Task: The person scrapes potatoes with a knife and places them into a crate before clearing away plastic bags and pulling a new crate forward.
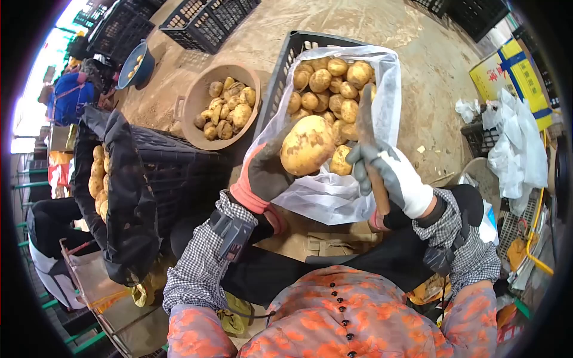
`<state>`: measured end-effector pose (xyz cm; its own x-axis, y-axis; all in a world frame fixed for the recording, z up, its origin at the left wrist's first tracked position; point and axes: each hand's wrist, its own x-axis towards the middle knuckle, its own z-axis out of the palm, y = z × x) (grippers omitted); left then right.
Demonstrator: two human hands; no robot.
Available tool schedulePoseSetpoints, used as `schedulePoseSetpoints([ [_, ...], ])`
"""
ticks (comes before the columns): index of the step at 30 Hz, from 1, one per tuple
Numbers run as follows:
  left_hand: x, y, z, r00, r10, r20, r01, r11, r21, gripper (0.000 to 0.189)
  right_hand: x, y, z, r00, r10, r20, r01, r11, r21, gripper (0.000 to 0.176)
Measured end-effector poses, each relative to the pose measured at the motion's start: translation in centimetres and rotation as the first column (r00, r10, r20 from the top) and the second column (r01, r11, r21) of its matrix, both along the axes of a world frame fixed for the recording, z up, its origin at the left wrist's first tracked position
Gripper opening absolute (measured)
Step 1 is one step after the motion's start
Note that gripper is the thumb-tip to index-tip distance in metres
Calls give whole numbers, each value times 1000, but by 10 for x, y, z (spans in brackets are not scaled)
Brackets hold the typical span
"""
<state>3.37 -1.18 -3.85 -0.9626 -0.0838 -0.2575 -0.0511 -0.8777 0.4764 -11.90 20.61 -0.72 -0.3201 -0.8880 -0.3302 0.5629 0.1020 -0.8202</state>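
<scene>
My left hand (265,170), in a dark glove with a coral cuff, is closed around a large yellow potato (307,146) with brown patches. In my right hand (401,179), gloved in grey and white, is a knife (378,188) gripped by its wooden handle. Its brownish blade points up and away from me, apart from the large potato. Both hands are over the near part of a black crate (279,74) lined with a white sheet (388,113). Many smaller potatoes (320,80) lie inside it.
Left of the crate stands a brown basin (194,98) of cut or blemished potatoes. Nearer left, a dark-lined crate (128,197) holds more potatoes. Another person (71,98) in blue is at the far left near a blue basin (143,70). Plastic bags (519,149) hang at right.
</scene>
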Motion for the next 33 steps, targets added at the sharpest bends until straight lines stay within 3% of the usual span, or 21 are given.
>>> schedulePoseSetpoints([
  [1, 0, 6, 8, 998, 47, -52, -43, 997, 66, 72, 5, -7, 4, 1000, 27, 3, -27, 999, 28, 32],
  [2, 0, 12, 17, 1000, 17, -16, -18, 991, -130, 74, 8, -15, 13, 998, 49, 36, -51, 997, 55, 34],
  [5, 2, 22, 17, 995, 101, -1, -101, 988, -115, 72, 8, -27, 13, 994, 81, -79, -74, 993, 89, 32],
  [6, -2, 20, 15, 995, 99, -6, -99, 994, 39, 69, 4, -28, 11, 991, 106, -87, -101, 993, 60, 30],
  [7, -4, 21, 15, 995, 96, -7, -96, 994, 47, 69, 2, -29, 6, 991, 104, -88, -98, 993, 68, 30],
  [9, -9, 26, 22, 987, 158, 23, -155, 982, -109, 65, 1, -33, -5, 983, 108, -147, -104, 994, 35, 30],
  [10, -8, 22, 23, 993, 107, -41, -115, 945, -305, 61, 2, -37, -5, 989, 72, -129, -68, 997, 35, 30],
  [11, -8, 20, 20, 993, 111, -41, -118, 945, -304, 61, 2, -41, -3, 989, 76, -129, -72, 997, 36, 30],
  [13, -9, 19, 14, 974, 217, 58, -152, 826, -543, 67, 0, -45, 2, 1000, 15, 7, -16, 998, 64, 31],
  [17, -13, 18, 38, 983, 181, 22, -150, 873, -464, 83, -1, -50, 6, 1000, 11, 10, -13, 990, 140, 31],
  [19, -13, 21, 46, 973, 203, 108, -88, 761, -643, 90, -3, -47, 4, 986, 112, -127, -82, 972, 222, 29],
  [23, -11, 28, 43, 966, 234, 111, -110, 758, -643, 93, -3, -50, 16, 950, 191, -248, -132, 962, 237, 28],
  [24, -9, 27, 40, 966, 233, 113, -108, 759, -642, 93, -4, -50, 19, 917, 238, -320, -170, 959, 226, 29],
  [26, -5, 22, 28, 977, 211, 34, -5, 181, -983, 94, -6, -50, 17, 877, 282, -389, -208, 953, 220, 30],
  [27, -3, 22, 25, 977, 211, 34, -5, 182, -983, 94, -6, -50, 12, 646, 332, -688, -273, 942, 198, 31],
  [28, -2, 22, 21, 977, 205, 52, -6, 273, -962, 94, -7, -50, 9, 326, 313, -892, -338, 920, 199, 31],
  [29, -1, 22, 20, 978, 194, 72, -3, 361, -933, 95, -5, -50, 10, 329, 312, -892, -336, 921, 198, 31],
  [30, -3, 23, 25, 979, 188, 73, 0, 360, -933, 95, -4, -49, 13, 676, 305, -671, -281, 948, 148, 30],
  [31, -7, 25, 34, 973, 213, 84, -53, 565, -823, 93, -4, -50, 15, 908, 241, -343, -211, 970, 122, 29],
  [32, -8, 26, 39, 966, 237, 102, -111, 737, -667, 90, -7, -47, 8, 958, 170, -231, -132, 977, 169, 29],
  [33, -7, 25, 39, 965, 241, 99, -115, 735, -668, 90, -5, -53, 10, 987, 63, -149, -39, 986, 161, 33],
])
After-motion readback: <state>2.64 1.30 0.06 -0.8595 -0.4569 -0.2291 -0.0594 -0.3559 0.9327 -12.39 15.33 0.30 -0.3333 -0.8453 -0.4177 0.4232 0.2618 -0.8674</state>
